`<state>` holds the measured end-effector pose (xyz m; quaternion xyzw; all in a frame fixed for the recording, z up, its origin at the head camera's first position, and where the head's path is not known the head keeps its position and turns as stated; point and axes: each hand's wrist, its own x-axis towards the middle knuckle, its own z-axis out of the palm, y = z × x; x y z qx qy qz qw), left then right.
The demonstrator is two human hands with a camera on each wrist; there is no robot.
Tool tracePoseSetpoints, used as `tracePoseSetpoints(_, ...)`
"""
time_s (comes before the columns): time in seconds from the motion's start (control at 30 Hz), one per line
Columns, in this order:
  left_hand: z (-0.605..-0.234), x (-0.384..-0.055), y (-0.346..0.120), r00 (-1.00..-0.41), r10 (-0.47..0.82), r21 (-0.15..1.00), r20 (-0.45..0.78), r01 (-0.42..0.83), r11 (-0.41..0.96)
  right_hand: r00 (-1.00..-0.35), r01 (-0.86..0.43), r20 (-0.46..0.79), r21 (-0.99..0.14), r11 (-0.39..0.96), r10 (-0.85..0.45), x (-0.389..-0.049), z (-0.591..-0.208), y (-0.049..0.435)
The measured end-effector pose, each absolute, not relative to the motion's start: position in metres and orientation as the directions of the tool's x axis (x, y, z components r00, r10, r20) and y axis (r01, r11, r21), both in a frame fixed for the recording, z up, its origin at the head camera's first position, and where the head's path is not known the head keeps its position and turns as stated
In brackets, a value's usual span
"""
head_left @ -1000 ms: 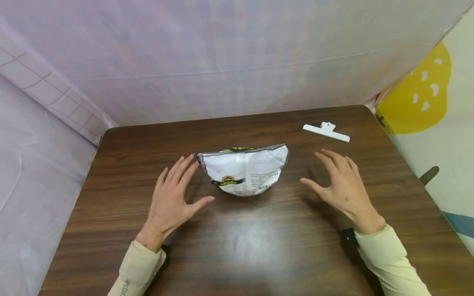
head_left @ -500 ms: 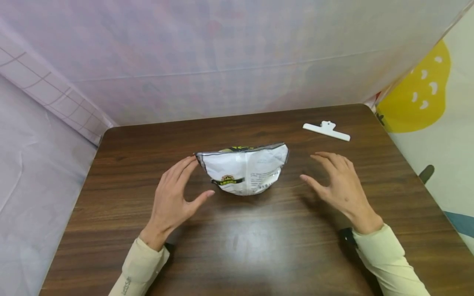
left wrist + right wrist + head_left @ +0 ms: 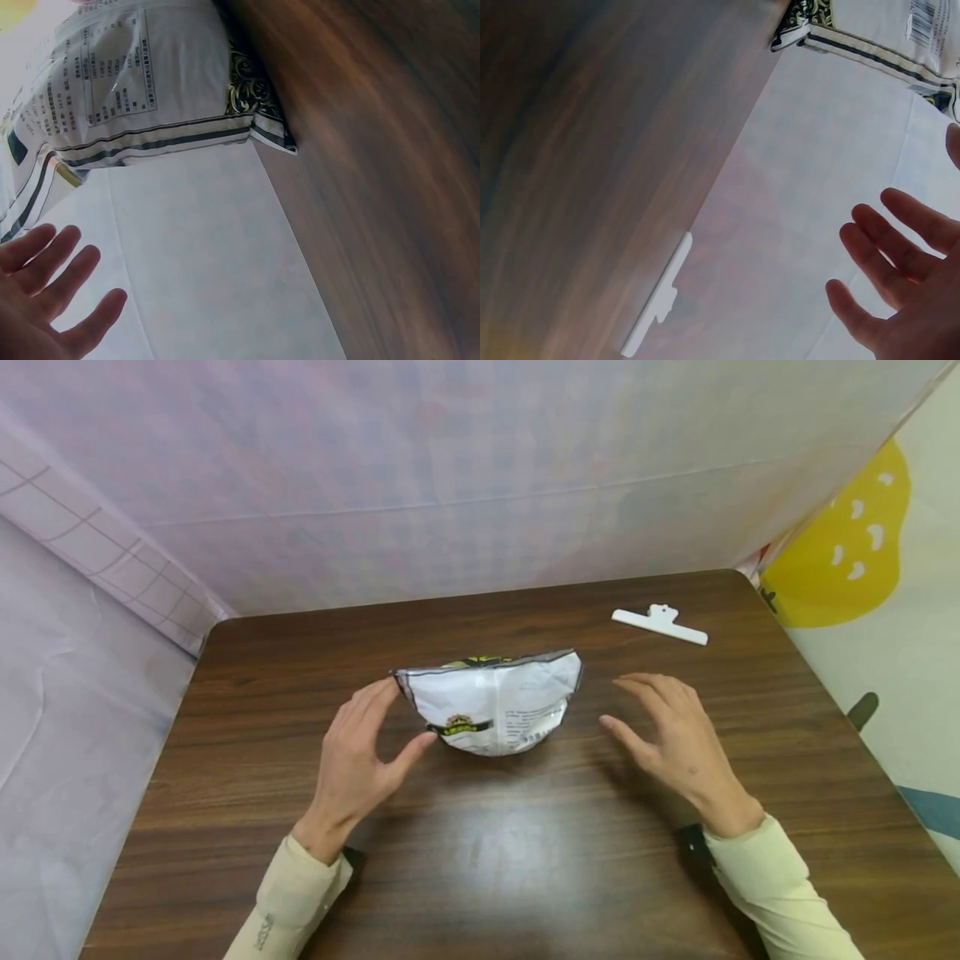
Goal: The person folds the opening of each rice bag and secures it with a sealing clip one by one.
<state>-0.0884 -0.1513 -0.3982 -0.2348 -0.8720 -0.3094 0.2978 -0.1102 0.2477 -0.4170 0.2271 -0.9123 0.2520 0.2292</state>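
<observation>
A white plastic food bag (image 3: pixel 495 706) with black-edged seams and printed text stands in the middle of the table. My left hand (image 3: pixel 356 760) is at its left side, fingers spread and gently bent, fingertips right by the bag's top left corner. My right hand (image 3: pixel 678 747) hovers to the right of the bag, thumb apart from the fingers, with a gap between it and the bag. In the left wrist view, the bag (image 3: pixel 142 82) shows its printed panel above my fingers. The right wrist view catches only a corner of the bag (image 3: pixel 885 37).
A white bag clip (image 3: pixel 660 623) lies at the table's back right, beyond my right hand. The brown wooden table (image 3: pixel 495 860) ends at a pale cloth (image 3: pixel 450 485) hung behind it. A patterned covering with a yellow shape (image 3: pixel 840 552) is on the right.
Both hands have drawn in toward the bag, the left moving rightward and the right slightly leftward. The bag and the clip stay where they were.
</observation>
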Motion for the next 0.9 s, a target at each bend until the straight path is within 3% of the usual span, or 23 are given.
tracePoseSetpoints(0.37,-0.394,-0.093,-0.143,-0.669,0.181,0.429,0.721,0.635,0.642,-0.757,-0.585,0.573,-0.382,0.716,-0.313,-0.108,-0.416,0.237)
tracePoseSetpoints(0.67,-0.384,-0.097,-0.133,-0.724,0.12,0.563,0.679,0.619,0.547,-0.75,-0.6,0.575,-0.382,0.703,-0.328,-0.109,-0.418,0.23)
tracePoseSetpoints(0.9,-0.38,-0.099,-0.133,-0.71,0.108,0.563,0.696,0.633,0.531,-0.734,-0.622,0.586,-0.376,0.687,-0.344,-0.109,-0.418,0.224)
